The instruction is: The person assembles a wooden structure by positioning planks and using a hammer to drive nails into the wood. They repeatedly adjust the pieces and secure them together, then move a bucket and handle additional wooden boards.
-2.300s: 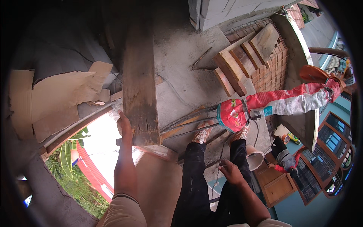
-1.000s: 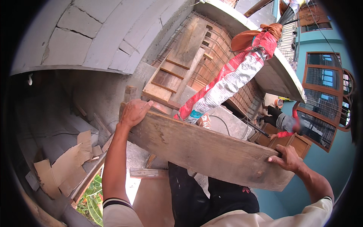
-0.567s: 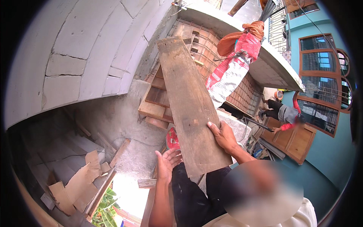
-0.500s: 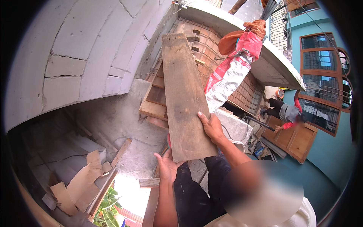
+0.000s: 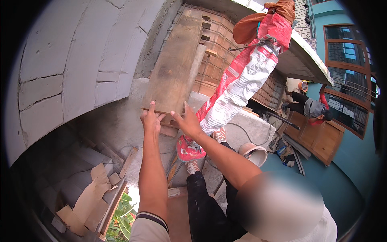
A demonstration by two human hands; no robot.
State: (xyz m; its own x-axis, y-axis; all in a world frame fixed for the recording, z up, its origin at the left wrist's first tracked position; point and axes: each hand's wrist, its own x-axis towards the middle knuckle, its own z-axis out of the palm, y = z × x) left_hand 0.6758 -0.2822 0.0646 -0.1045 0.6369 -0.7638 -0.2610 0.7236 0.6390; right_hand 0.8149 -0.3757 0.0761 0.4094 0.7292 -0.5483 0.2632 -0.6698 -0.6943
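A long worn wooden plank (image 5: 171, 66) stretches away from me over a rebar mesh (image 5: 219, 44), its far end against the mesh area beside the block wall. At its near end, my left hand (image 5: 151, 121) grips the left corner, thumb on top and fingers underneath. My right hand (image 5: 188, 123) is closed around the near right corner. Part of another board (image 5: 196, 66) shows along the plank's right side. A long red and white sack bundle (image 5: 242, 80), topped with orange cloth (image 5: 252, 28), slants down just right of my right hand.
A grey block wall (image 5: 80, 60) rises on the left. Torn cardboard (image 5: 88, 201) lies lower left, near an opening above green leaves (image 5: 121, 218). A white bucket (image 5: 253, 154) stands right of my feet. Farther right, another person (image 5: 312, 108) is beside a wooden panel (image 5: 312, 139).
The plank has moved forward and left, away from my body, and now lies lower over the mesh. My left hand has closed on its near end; my right hand has slid to the near corner.
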